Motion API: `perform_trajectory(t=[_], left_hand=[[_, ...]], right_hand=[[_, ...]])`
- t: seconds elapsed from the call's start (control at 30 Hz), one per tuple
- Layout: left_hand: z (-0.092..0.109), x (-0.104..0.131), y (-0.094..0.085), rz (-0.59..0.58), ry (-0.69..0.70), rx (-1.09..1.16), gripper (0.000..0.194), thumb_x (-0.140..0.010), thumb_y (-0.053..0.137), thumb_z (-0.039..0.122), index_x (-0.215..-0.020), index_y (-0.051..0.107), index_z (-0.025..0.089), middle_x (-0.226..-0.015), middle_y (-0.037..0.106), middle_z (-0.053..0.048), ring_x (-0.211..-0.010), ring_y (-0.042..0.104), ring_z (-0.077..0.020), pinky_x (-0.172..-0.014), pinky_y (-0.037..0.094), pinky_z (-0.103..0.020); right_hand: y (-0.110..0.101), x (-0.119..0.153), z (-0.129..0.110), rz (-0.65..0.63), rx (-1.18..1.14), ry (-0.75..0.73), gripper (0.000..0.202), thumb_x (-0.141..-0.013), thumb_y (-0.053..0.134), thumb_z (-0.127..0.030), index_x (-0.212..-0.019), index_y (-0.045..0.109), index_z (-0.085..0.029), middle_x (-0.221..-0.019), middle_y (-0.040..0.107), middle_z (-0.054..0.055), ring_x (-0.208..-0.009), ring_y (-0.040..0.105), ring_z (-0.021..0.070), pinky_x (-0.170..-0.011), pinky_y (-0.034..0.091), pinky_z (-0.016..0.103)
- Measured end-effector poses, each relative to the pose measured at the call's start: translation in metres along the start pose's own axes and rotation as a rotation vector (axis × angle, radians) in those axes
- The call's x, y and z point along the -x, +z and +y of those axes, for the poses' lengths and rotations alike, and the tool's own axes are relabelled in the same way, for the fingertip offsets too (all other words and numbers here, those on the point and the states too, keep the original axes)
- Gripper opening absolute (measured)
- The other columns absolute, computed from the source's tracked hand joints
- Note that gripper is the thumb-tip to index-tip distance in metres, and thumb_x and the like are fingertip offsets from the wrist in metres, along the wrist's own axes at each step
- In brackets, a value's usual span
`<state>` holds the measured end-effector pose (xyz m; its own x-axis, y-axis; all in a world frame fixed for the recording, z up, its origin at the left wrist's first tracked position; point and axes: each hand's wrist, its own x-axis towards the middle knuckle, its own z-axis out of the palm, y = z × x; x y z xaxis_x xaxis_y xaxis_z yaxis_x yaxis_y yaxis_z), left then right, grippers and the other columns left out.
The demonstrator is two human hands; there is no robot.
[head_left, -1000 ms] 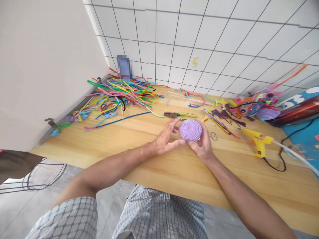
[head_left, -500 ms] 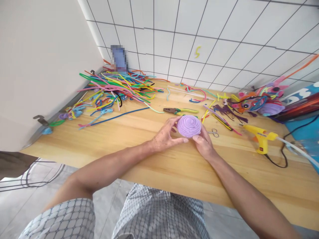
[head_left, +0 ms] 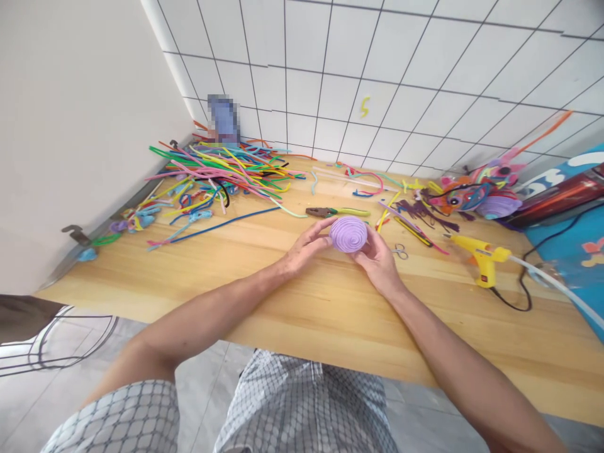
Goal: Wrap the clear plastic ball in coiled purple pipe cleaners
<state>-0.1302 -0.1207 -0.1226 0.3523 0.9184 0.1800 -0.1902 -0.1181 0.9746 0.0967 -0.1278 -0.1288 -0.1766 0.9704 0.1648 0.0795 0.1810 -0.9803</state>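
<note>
A purple spiral dome (head_left: pixel 348 234), coiled from what looks like pipe cleaner, is held between my two hands over the table. My left hand (head_left: pixel 306 244) grips its left side, thumb in front and fingers behind. On the right side, my right hand (head_left: pixel 379 259) holds the edge with the thumb low at the front; its other fingers are partly hidden behind the dome. Just beyond the dome lie pliers (head_left: pixel 337 212) with yellow-green handles. Small scissors (head_left: pixel 400 251) rest to the right of my right hand.
Many loose pipe cleaners (head_left: pixel 231 168) are heaped at the back left. A yellow glue gun (head_left: pixel 484 255) with a cord stands at the right. Behind it are colourful pipe-cleaner figures (head_left: pixel 491 189). A utility knife (head_left: pixel 413 231) lies near the scissors. A tiled wall (head_left: pixel 306 82) bounds the back.
The purple dome has turned, so its spiral centre now sits lower and faces me more. My left thumb has moved up from beneath it to its left side. The view has shifted slightly.
</note>
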Motion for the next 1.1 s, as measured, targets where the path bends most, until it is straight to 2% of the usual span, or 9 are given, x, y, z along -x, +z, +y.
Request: perform_trajectory(t=[0.2,0.33,0.5,0.57,0.63,0.73,0.8,0.97,1.1], left_hand=[[-0.002,0.0,0.0,-0.001,-0.026,-0.025,0.077,-0.088,0.073,0.047,-0.159,0.054,0.025,-0.154,0.068,-0.011,-0.137,0.067,-0.0342,-0.12,0.052,-0.054],[-0.002,0.0,0.0,-0.002,-0.054,-0.069,0.081,-0.087,0.073,0.048,-0.162,0.051,0.025,-0.158,0.065,-0.012,-0.139,0.066,-0.0347,-0.121,0.051,-0.055],[0.005,0.002,0.001,-0.023,-0.051,-0.07,0.069,-0.094,0.065,0.049,-0.158,0.055,0.025,-0.163,0.061,-0.01,-0.144,0.062,-0.0354,-0.114,0.058,-0.052],[0.009,0.003,0.002,-0.036,-0.058,-0.093,0.062,-0.098,0.061,0.051,-0.154,0.06,0.024,-0.161,0.062,-0.01,-0.144,0.061,-0.0354,-0.112,0.059,-0.051],[0.012,0.005,0.004,-0.052,-0.056,-0.122,0.058,-0.1,0.059,0.053,-0.149,0.063,0.023,-0.159,0.064,-0.01,-0.143,0.062,-0.0353,-0.113,0.059,-0.051],[0.014,0.006,0.006,-0.089,-0.036,-0.127,0.06,-0.099,0.062,0.055,-0.15,0.062,0.023,-0.157,0.065,-0.011,-0.144,0.061,-0.0355,-0.115,0.058,-0.052],[0.013,0.005,0.006,-0.097,-0.012,-0.115,0.068,-0.098,0.065,0.058,-0.155,0.056,0.022,-0.159,0.062,-0.013,-0.147,0.058,-0.0373,-0.117,0.057,-0.053],[0.001,0.004,0.004,0.003,0.002,-0.121,0.086,-0.094,0.07,0.062,-0.165,0.043,0.022,-0.17,0.051,-0.013,-0.159,0.046,-0.0397,-0.132,0.041,-0.058],[-0.005,0.007,0.006,0.029,0.026,-0.169,0.092,-0.093,0.073,0.06,-0.17,0.034,0.026,-0.167,0.051,-0.016,-0.151,0.055,-0.036,-0.126,0.048,-0.055]], right_hand=[[-0.003,0.0,0.004,0.091,0.071,-0.102,0.078,-0.087,0.083,-0.054,-0.154,0.053,-0.028,-0.153,0.066,0.016,-0.135,0.068,0.0334,-0.114,0.058,0.057],[-0.004,0.002,0.002,0.12,0.08,-0.133,0.074,-0.09,0.08,-0.056,-0.153,0.054,-0.029,-0.151,0.068,0.015,-0.138,0.067,0.0331,-0.117,0.056,0.059],[-0.006,0.004,-0.003,0.115,0.113,-0.117,0.065,-0.093,0.074,-0.061,-0.147,0.06,-0.03,-0.149,0.07,0.012,-0.14,0.065,0.0343,-0.118,0.055,0.058],[-0.006,0.003,-0.005,0.103,0.126,-0.098,0.06,-0.096,0.068,-0.065,-0.143,0.063,-0.03,-0.145,0.072,0.011,-0.133,0.068,0.0342,-0.108,0.061,0.056],[-0.007,0.004,-0.005,0.076,0.121,-0.073,0.054,-0.098,0.062,-0.069,-0.134,0.067,-0.029,-0.129,0.077,0.01,-0.112,0.074,0.0315,-0.09,0.066,0.05],[-0.006,0.004,-0.006,0.041,0.1,-0.042,0.05,-0.1,0.055,-0.074,-0.113,0.07,-0.027,-0.091,0.074,0.005,-0.079,0.07,0.0249,-0.069,0.061,0.042],[-0.005,0.005,-0.006,0.034,0.081,-0.026,0.049,-0.099,0.058,-0.073,-0.114,0.069,-0.027,-0.083,0.07,0.003,-0.073,0.067,0.0231,-0.063,0.058,0.039],[-0.001,0.005,-0.001,0.011,0.095,0.003,0.067,-0.087,0.081,-0.061,-0.142,0.062,-0.028,-0.114,0.079,0.008,-0.089,0.074,0.0257,-0.075,0.064,0.043],[-0.001,0.006,-0.004,-0.036,0.108,0.001,0.074,-0.085,0.082,-0.063,-0.146,0.062,-0.027,-0.129,0.078,0.01,-0.107,0.075,0.0307,-0.089,0.065,0.048]])
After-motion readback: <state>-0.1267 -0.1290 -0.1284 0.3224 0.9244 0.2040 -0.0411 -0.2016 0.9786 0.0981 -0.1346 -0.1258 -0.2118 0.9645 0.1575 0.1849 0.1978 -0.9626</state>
